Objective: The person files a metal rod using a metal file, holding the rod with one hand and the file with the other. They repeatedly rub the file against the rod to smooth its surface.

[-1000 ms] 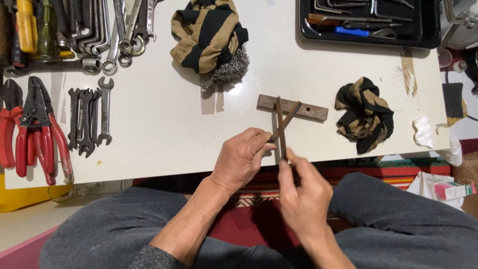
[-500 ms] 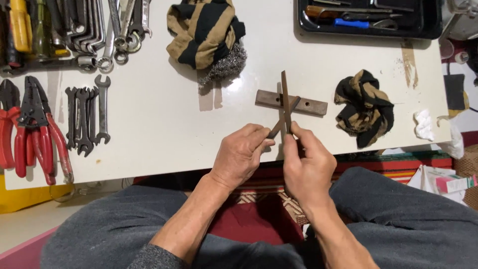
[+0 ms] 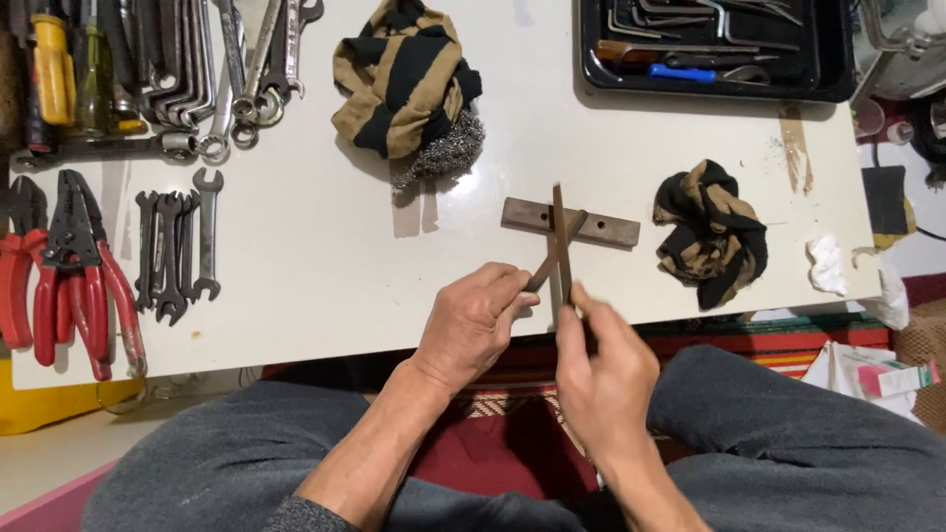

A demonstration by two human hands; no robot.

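While the person sits at the near edge of the white desk (image 3: pixel 325 276), both hands meet just over that edge. At about seven o'clock from the crossing of the two metal pieces, the left hand (image 3: pixel 473 320) is closed, its fingertips pinching the lower end of a short dark metal strip (image 3: pixel 554 258) that slants up toward one o'clock. At about six o'clock from the same crossing, the right hand (image 3: pixel 603 369) is closed around the lower end of a long narrow file (image 3: pixel 560 236), which stands nearly straight toward twelve o'clock. The file and the strip cross each other and touch, just above the fingers.

Behind them, at twelve o'clock, a flat brown metal bar (image 3: pixel 611 229) lies crosswise on the desk; the file's tip overlaps it in this view, though whether they touch cannot be told. At three o'clock from the bar sits a crumpled black-and-tan rag (image 3: pixel 711 232). At ten o'clock lies a larger striped cloth (image 3: pixel 399 79) with a wad of steel wool (image 3: pixel 443 148) tucked against its lower edge. Far off at nine o'clock lie a row of small wrenches (image 3: pixel 177 251) and red-handled pliers (image 3: pixel 69 276). At one o'clock, a black tray (image 3: pixel 833 59) holds assorted tools.
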